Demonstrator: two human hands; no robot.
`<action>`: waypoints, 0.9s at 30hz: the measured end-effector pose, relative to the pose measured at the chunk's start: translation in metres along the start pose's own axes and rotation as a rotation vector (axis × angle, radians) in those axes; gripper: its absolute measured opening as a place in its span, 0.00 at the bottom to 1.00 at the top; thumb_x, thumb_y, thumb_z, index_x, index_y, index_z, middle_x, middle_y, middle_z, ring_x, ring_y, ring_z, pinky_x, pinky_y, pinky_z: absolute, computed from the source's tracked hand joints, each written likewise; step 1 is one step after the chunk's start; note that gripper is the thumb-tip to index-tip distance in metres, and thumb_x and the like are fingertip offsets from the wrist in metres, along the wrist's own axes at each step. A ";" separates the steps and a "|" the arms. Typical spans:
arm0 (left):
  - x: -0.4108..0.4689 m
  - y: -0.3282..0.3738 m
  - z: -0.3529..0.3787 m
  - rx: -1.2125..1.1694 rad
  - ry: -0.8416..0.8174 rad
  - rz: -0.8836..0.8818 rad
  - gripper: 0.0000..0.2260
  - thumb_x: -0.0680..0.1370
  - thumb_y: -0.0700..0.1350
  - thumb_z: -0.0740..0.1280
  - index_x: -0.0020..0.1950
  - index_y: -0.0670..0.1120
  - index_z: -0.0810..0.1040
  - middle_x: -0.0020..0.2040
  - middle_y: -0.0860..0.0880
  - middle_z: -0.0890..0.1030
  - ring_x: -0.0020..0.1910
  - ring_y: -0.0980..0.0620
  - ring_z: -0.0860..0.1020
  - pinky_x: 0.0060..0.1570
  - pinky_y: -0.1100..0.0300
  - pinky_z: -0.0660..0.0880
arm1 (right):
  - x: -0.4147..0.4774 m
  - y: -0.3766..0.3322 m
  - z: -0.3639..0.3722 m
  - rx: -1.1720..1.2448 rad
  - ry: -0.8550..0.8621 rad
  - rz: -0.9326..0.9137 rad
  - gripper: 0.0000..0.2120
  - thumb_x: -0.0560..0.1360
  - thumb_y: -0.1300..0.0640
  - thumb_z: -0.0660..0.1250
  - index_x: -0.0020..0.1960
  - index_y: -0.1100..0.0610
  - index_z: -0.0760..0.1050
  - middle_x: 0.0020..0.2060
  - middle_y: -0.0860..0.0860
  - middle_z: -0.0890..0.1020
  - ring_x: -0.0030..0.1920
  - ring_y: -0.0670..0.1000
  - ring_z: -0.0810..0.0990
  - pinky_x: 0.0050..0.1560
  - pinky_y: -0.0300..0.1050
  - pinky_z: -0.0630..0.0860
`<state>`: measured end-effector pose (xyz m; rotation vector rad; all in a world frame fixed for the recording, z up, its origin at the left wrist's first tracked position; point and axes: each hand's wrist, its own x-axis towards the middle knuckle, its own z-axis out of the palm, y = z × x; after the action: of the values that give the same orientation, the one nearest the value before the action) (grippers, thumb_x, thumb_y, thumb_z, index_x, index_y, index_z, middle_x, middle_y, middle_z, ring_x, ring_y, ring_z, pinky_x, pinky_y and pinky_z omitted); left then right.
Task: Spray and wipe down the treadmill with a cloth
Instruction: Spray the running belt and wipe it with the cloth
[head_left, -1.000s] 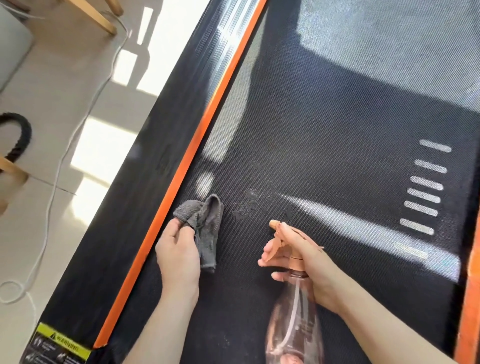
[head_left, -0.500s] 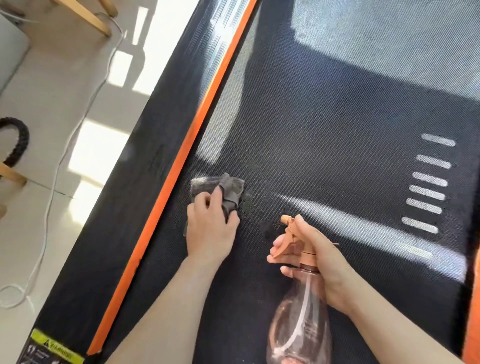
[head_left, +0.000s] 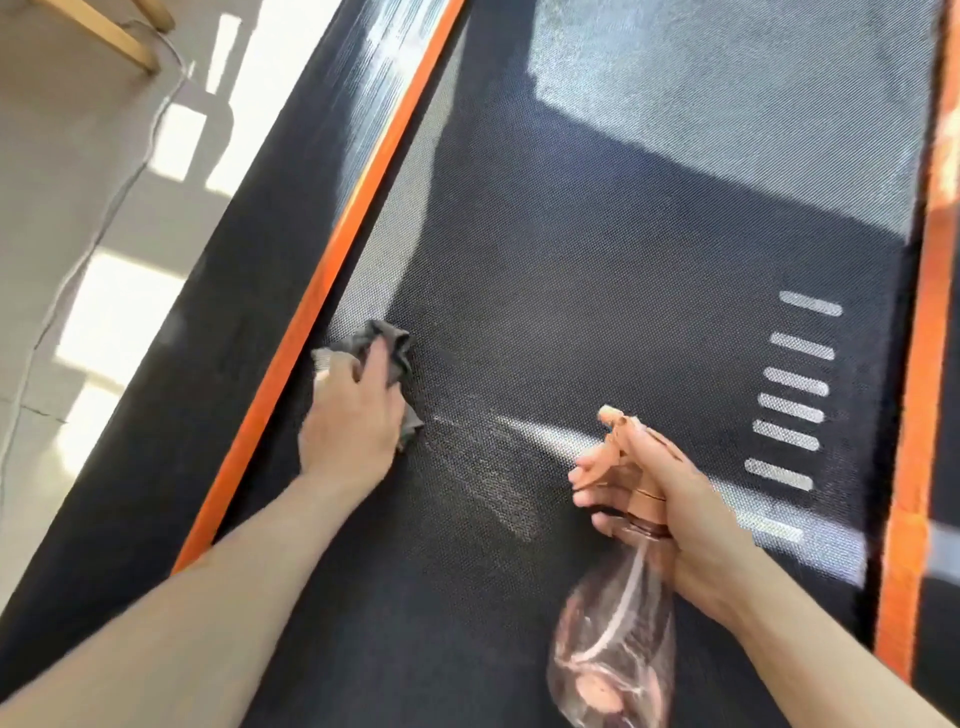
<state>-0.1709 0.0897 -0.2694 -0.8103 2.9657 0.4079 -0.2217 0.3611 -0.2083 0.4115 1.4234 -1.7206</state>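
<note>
- The treadmill's belt (head_left: 597, 249) ran lengthwise away from the person, hemmed in by an orange strip on the left (head_left: 332, 280) and another on the right (head_left: 924, 322).
- Outside the left strip lay a black side rail (head_left: 223, 291), and past that the pale floor (head_left: 62, 208), where a thin white cable (head_left: 124, 182) trailed below a wooden leg (head_left: 104, 36).
- The left hand (head_left: 353, 421) worked right at the belt's left edge, just beside the orange strip, with little room on that side.
- To its right and ahead of both hands, open belt stretched on to a sunlit patch at the far end.
- That hand pressed a grey cloth (head_left: 389, 343) onto the belt, fingers gathered into its folds. The cloth bunched out ahead of the fingertips, and a corner stuck out to the right of the palm.
- A pale wet streak (head_left: 483, 467) lay on the belt between the two hands, which were well apart.
- The right hand (head_left: 670, 509) was wrapped round the neck of a clear pinkish bottle (head_left: 618, 654), fingers curled under the peach trigger.
- The bottle's long axis followed the belt: base toward the person, nozzle (head_left: 610, 415) pointing away and slightly left, toward the streak.
- I could not tell how high it was held above the belt.
- The belt's only marking I could make out was a column of short white bars (head_left: 795, 384) near the right strip, each lying across the belt.
- The whole view was blurred.
</note>
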 end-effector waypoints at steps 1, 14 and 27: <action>0.016 -0.002 0.004 -0.030 0.025 -0.076 0.22 0.80 0.49 0.59 0.75 0.47 0.65 0.58 0.38 0.70 0.56 0.36 0.72 0.50 0.44 0.73 | 0.005 -0.007 0.002 0.013 0.000 -0.045 0.16 0.67 0.38 0.70 0.51 0.42 0.83 0.47 0.56 0.84 0.39 0.52 0.83 0.36 0.42 0.77; -0.131 0.115 0.031 0.021 -0.419 0.621 0.25 0.70 0.56 0.61 0.67 0.56 0.76 0.47 0.52 0.77 0.41 0.52 0.77 0.26 0.62 0.74 | 0.025 -0.117 0.028 -0.344 0.219 -0.817 0.03 0.80 0.50 0.65 0.52 0.46 0.77 0.42 0.47 0.80 0.39 0.46 0.79 0.36 0.33 0.74; -0.003 -0.004 -0.009 0.278 -0.044 0.261 0.25 0.73 0.44 0.68 0.70 0.43 0.74 0.58 0.36 0.75 0.54 0.34 0.74 0.43 0.44 0.76 | 0.070 -0.079 0.088 -1.071 0.082 -0.610 0.37 0.68 0.41 0.74 0.72 0.44 0.63 0.52 0.53 0.79 0.56 0.58 0.77 0.60 0.58 0.74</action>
<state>-0.1662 0.0851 -0.2611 -0.3845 2.9976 0.0161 -0.3011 0.2521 -0.1803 -0.5955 2.4263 -1.0831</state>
